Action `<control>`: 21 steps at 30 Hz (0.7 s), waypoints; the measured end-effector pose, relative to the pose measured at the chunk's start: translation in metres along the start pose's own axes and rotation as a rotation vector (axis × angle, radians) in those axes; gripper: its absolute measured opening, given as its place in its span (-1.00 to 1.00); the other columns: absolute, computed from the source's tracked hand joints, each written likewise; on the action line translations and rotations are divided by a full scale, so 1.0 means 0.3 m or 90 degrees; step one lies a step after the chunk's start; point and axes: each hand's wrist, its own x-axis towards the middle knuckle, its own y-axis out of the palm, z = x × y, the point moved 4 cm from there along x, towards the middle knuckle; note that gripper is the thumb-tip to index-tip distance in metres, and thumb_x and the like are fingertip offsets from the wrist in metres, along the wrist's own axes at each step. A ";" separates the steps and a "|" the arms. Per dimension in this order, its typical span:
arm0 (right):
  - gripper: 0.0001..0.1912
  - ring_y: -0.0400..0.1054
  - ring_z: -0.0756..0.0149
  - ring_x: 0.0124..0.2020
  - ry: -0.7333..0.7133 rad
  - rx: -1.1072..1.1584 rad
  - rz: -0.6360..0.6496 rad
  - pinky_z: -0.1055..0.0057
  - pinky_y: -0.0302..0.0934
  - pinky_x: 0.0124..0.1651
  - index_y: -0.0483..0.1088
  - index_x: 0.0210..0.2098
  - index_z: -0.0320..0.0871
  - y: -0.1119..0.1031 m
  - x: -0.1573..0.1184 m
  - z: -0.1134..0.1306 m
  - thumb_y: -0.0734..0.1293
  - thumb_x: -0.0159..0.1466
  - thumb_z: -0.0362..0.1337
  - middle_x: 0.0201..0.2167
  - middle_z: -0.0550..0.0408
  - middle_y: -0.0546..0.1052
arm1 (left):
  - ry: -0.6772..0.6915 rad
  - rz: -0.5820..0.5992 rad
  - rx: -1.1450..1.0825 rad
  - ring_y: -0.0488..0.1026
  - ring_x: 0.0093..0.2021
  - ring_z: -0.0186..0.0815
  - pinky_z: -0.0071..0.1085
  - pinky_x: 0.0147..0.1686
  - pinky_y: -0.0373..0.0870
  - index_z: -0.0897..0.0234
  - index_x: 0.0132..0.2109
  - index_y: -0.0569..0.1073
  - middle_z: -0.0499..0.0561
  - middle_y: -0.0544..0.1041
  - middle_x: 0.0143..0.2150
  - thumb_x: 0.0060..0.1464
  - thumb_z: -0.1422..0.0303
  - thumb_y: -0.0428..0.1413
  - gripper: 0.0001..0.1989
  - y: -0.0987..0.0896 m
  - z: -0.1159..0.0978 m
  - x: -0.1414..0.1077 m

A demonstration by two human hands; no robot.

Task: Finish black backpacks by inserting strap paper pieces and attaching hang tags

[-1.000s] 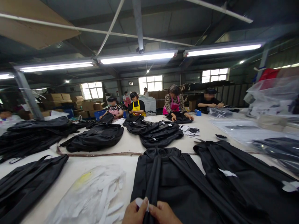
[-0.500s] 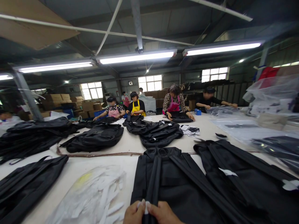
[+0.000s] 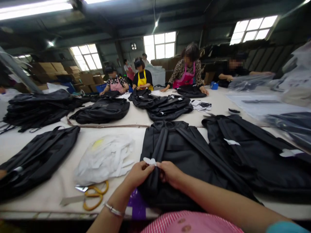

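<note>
A black backpack (image 3: 184, 152) lies flat on the white table in front of me, its straps facing up. A small white strip (image 3: 149, 161) sits around one of its straps. My left hand (image 3: 141, 173) pinches this strip from the left, and a silvery bangle circles that wrist. From the right, my right hand (image 3: 170, 173) closes on the same strip, fingertips almost touching those of the left. To the left of my hands lie a clear bag of white strips (image 3: 104, 158) and orange-handled scissors (image 3: 94, 195).
More black bags lie at the left (image 3: 46, 158), at the right (image 3: 252, 155) and in a pile (image 3: 167, 106) mid-table. Several people work across the table. Another person's fingers (image 3: 3, 173) show at the left edge.
The view has tilted down, bringing the scissors, my forearms and a pink apron into sight. Rounded ends of the white strip now stick out above my fingertips.
</note>
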 end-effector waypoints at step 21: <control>-0.71 0.49 0.22 -0.27 -0.281 -0.692 -0.358 0.34 0.33 -0.16 0.51 -0.18 -0.16 -0.637 -0.314 0.242 0.24 0.23 -0.19 -0.28 0.03 0.61 | -0.354 0.105 -0.440 0.53 -0.41 -0.24 -0.29 -0.42 0.50 0.43 -0.15 0.47 0.14 0.58 -0.34 0.12 0.22 0.13 -0.69 -0.070 0.043 0.007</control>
